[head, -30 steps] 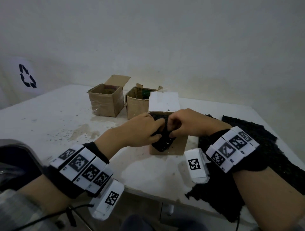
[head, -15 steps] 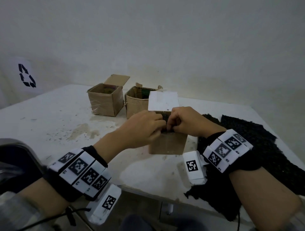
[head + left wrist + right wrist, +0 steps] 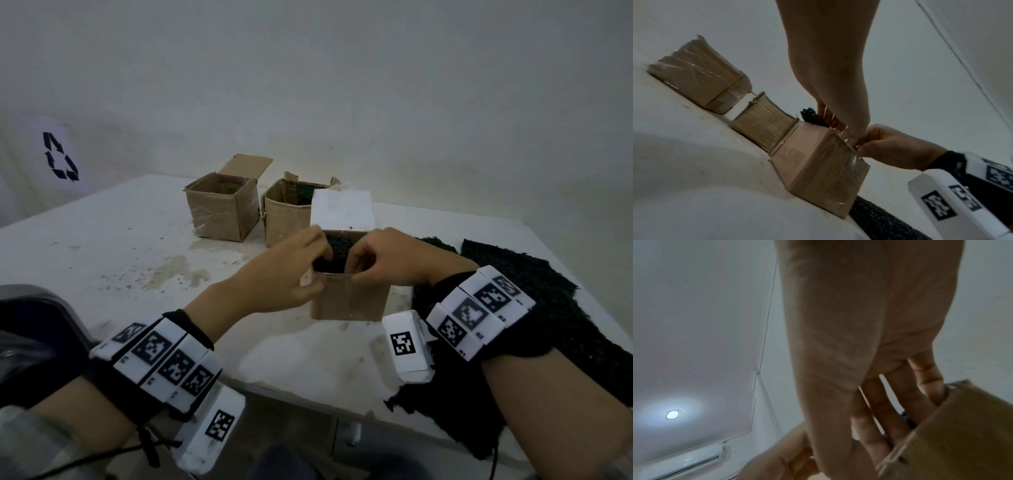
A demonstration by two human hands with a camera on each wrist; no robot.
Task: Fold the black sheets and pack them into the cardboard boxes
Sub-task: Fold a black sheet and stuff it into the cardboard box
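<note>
The near cardboard box point(image 3: 349, 301) stands open mid-table, its white flap point(image 3: 342, 210) raised behind. A folded black sheet point(image 3: 337, 251) fills its opening; in the left wrist view a bit of the sheet point(image 3: 808, 115) pokes above the box point(image 3: 813, 170). My left hand point(image 3: 317, 270) grips the front rim's left end, thumb outside, fingers curled inside. My right hand point(image 3: 352, 270) grips the rim beside it the same way. The right wrist view shows its fingers point(image 3: 890, 410) reaching over the box wall point(image 3: 951, 434). The fingertips are hidden inside.
Two more open cardboard boxes point(image 3: 222, 212) point(image 3: 287, 216) stand behind on the white table point(image 3: 102, 257). Loose black sheets point(image 3: 513, 274) lie to the right, hanging over the near edge. A recycling sign point(image 3: 60, 157) is on the left wall.
The folded black sheet, held outside against the box's front a second ago, has gone up over the rim and down inside. Both hands now sit at the rim.
</note>
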